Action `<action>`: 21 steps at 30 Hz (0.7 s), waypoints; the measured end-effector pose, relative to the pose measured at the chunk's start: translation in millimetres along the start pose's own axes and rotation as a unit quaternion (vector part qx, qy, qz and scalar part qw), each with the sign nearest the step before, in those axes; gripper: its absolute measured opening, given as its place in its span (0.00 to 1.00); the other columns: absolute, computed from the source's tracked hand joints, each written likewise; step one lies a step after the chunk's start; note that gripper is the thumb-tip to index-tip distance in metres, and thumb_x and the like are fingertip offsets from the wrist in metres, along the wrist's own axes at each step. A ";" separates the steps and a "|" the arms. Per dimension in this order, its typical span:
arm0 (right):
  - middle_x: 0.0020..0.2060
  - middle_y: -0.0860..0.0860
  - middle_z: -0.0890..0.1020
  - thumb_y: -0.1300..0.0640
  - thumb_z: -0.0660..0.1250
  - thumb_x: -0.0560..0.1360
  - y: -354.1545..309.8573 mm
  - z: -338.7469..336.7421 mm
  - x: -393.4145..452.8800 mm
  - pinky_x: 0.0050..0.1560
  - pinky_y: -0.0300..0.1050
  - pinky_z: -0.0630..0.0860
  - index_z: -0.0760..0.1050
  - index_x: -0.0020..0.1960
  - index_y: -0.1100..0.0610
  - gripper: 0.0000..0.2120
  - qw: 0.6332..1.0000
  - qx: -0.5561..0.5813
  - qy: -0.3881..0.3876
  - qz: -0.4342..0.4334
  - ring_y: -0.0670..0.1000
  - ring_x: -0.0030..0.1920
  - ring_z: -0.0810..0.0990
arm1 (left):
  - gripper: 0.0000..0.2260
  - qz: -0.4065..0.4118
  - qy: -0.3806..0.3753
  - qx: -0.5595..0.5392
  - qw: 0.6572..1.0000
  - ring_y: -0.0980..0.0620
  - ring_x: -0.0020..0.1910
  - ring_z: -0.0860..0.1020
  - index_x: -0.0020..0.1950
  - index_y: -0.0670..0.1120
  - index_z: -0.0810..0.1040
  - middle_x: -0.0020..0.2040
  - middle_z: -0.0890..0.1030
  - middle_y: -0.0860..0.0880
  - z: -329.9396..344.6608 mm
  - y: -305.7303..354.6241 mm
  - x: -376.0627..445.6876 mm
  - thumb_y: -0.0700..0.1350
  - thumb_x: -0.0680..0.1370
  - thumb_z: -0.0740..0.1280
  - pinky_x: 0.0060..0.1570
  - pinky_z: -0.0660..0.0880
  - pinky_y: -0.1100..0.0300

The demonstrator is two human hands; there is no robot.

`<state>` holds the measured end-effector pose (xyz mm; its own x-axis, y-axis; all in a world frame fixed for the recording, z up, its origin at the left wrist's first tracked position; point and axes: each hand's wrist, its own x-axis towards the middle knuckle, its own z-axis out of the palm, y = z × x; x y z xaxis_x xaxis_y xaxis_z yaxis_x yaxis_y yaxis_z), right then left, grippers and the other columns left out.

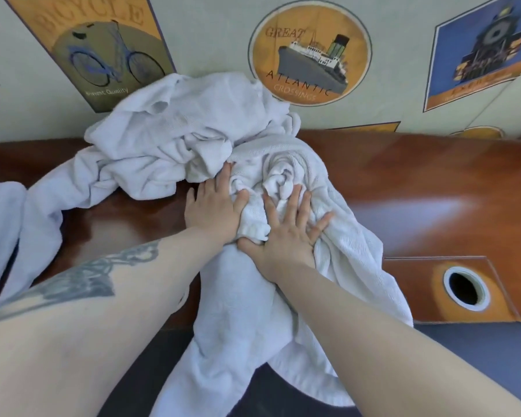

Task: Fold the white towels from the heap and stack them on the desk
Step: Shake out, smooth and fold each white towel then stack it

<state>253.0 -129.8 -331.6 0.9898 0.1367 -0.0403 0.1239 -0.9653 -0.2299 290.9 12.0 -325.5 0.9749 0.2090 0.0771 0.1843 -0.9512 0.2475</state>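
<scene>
Shining smooth and brown across the whole view: wooden desk (418,182), hard and glossy, with a round hole (466,288) ringed in white near the right edge. Sitting soft and lumpy at the back of the desk, against the wall: big heap of white towels (169,136), all crumpled and fluffy. Trailing from the heap over the front edge of the desk: one white towel (352,260), bumpy cloth, twisted into a knot at the top. Lying flat on that towel, fingers straight and spread wide, gripping nothing: right hand (289,230). Pressing on the towel's left side, fingers mostly straight, thumb touching the cloth, not clenched: left hand (214,209). Hanging on the wall behind: flat pictures of a bicycle (103,55) and a ship (310,55).
</scene>
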 end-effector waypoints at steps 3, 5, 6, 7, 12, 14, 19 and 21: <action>0.77 0.61 0.35 0.23 0.44 0.64 0.1 1.5 0.8 0.64 0.74 0.26 0.47 0.79 0.43 0.48 1.000 -0.005 0.014 0.002 0.61 0.75 0.28 | 0.30 -0.004 0.013 -0.008 1.000 0.49 0.74 0.61 0.80 0.54 0.48 0.77 0.62 0.49 3.5 0.2 0.7 0.62 0.81 0.53 0.72 0.57 0.49; 0.77 0.61 0.36 0.23 0.45 0.64 1.3 3.7 0.1 0.64 0.74 0.26 0.47 0.79 0.43 0.47 1.000 -0.013 0.022 0.004 0.61 0.75 0.29 | 0.30 -0.004 0.021 -0.012 1.000 0.49 0.74 0.62 0.80 0.54 0.49 0.76 0.63 0.49 5.4 0.1 -0.8 0.61 0.81 0.53 0.72 0.58 0.48; 0.77 0.60 0.36 0.23 0.45 0.64 2.0 5.2 0.2 0.64 0.74 0.26 0.47 0.79 0.43 0.47 1.000 -0.015 0.023 0.005 0.61 0.76 0.29 | 0.30 -0.005 0.021 -0.012 1.000 0.49 0.74 0.62 0.80 0.54 0.49 0.76 0.63 0.49 5.9 0.4 -1.1 0.61 0.81 0.53 0.72 0.57 0.48; 0.77 0.60 0.37 0.23 0.45 0.64 2.7 5.9 1.1 0.64 0.73 0.26 0.47 0.79 0.43 0.47 1.000 -0.018 0.023 0.005 0.61 0.76 0.30 | 0.29 -0.007 0.019 -0.009 1.000 0.49 0.74 0.61 0.80 0.54 0.48 0.77 0.62 0.49 5.7 1.3 -0.9 0.61 0.81 0.52 0.72 0.57 0.48; 0.77 0.57 0.34 0.22 0.45 0.64 3.1 3.8 -7.9 0.64 0.71 0.24 0.45 0.79 0.42 0.48 1.000 -0.020 0.005 0.010 0.57 0.76 0.29 | 0.27 -0.019 -0.006 0.027 0.999 0.51 0.76 0.56 0.80 0.53 0.42 0.79 0.55 0.50 0.6 9.7 -24.3 0.57 0.83 0.48 0.74 0.55 0.49; 0.76 0.55 0.30 0.22 0.46 0.64 5.3 2.0 -24.9 0.66 0.70 0.24 0.44 0.79 0.41 0.48 1.000 -0.026 -0.001 0.010 0.56 0.76 0.28 | 0.26 -0.020 -0.022 0.020 0.999 0.51 0.78 0.50 0.79 0.53 0.39 0.80 0.49 0.49 -0.6 10.1 -45.4 0.56 0.84 0.46 0.75 0.51 0.51; 0.73 0.52 0.23 0.22 0.47 0.63 12.0 -0.8 -109.6 0.66 0.69 0.23 0.42 0.79 0.41 0.49 0.998 -0.043 -0.029 0.031 0.54 0.75 0.27 | 0.26 -0.006 -0.058 0.010 0.998 0.49 0.79 0.47 0.75 0.54 0.30 0.80 0.42 0.47 -5.4 10.7 -131.9 0.57 0.82 0.39 0.76 0.50 0.52; 0.76 0.54 0.30 0.22 0.48 0.63 15.8 -6.3 -149.0 0.68 0.70 0.28 0.44 0.79 0.43 0.50 0.997 -0.051 -0.043 0.035 0.54 0.77 0.32 | 0.27 -0.002 -0.066 -0.011 0.998 0.45 0.76 0.60 0.78 0.50 0.41 0.79 0.55 0.41 -18.9 14.0 -172.8 0.57 0.81 0.40 0.72 0.62 0.50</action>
<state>107.8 -166.8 -323.1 0.9871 0.0831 -0.1367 0.0661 -0.9901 -0.1241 122.6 -33.1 -317.2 0.9824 0.1797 -0.0508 0.1868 -0.9449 0.2690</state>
